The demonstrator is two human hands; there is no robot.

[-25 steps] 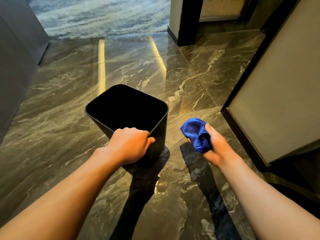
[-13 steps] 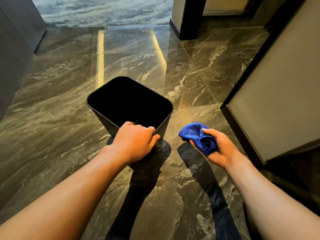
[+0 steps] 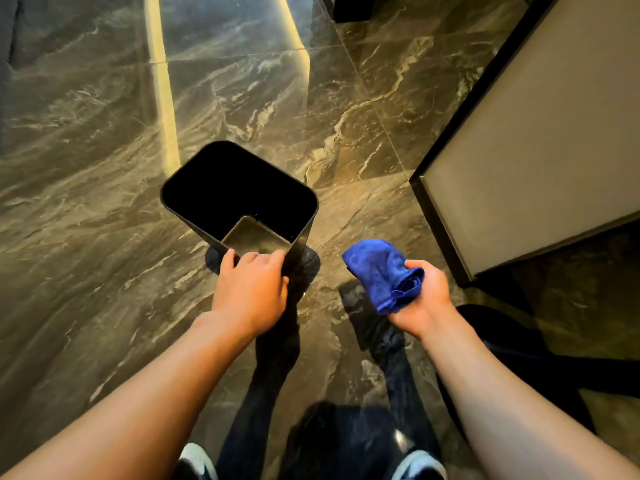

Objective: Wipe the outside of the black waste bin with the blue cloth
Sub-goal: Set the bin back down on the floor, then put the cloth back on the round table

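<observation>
The black waste bin (image 3: 194,216) stands upright on the marble floor, open at the top and square with rounded corners; its inside looks empty. My left hand (image 3: 251,289) grips the bin's near rim, fingers curled over the edge. To the right of the bin, apart from it, my right hand (image 3: 424,296) holds the bunched blue cloth (image 3: 377,268) above the floor. The cloth does not touch the bin.
A beige panel with a dark frame (image 3: 526,161) rises at the right, close to my right hand. A dark post (image 3: 353,8) stands at the back. Glossy marble floor (image 3: 86,202) spreads to the left. My shoes (image 3: 415,465) show at the bottom edge.
The view has tilted down and nearer, so my shoes now show. My left hand has stayed on the bin's near rim. My right hand with the cloth has dropped slightly.
</observation>
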